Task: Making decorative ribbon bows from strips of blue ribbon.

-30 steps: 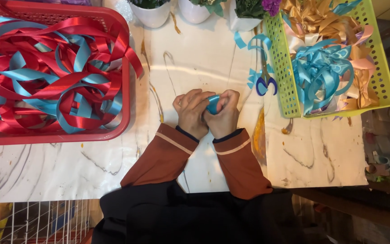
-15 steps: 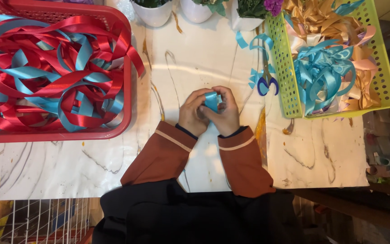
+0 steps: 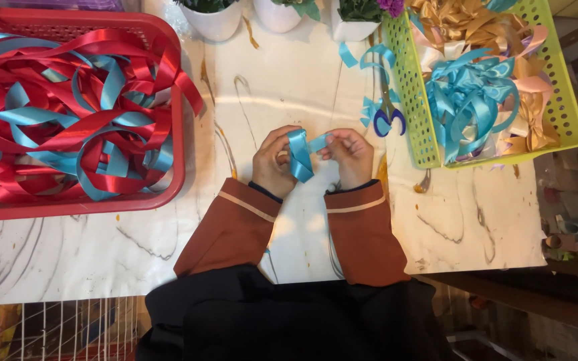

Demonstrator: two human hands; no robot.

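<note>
A short length of light blue ribbon [image 3: 300,155] is folded into loops between both hands at the middle of the white marbled table [image 3: 135,241]. My left hand [image 3: 273,162] pinches the ribbon's left side with thumb and fingers. My right hand [image 3: 350,155] grips its right end. Both wrists rest on the table in rust-coloured sleeves.
A red basket [image 3: 168,180] at the left holds a tangle of red and blue ribbons. A green basket [image 3: 415,113] at the right holds finished blue, gold and pink bows. Blue-handled scissors [image 3: 388,115] and blue ribbon scraps [image 3: 368,57] lie beside it. White flower pots [image 3: 215,21] stand along the far edge.
My hands, pressed close together a second ago, have spread slightly apart, and the folded blue ribbon now shows between them.
</note>
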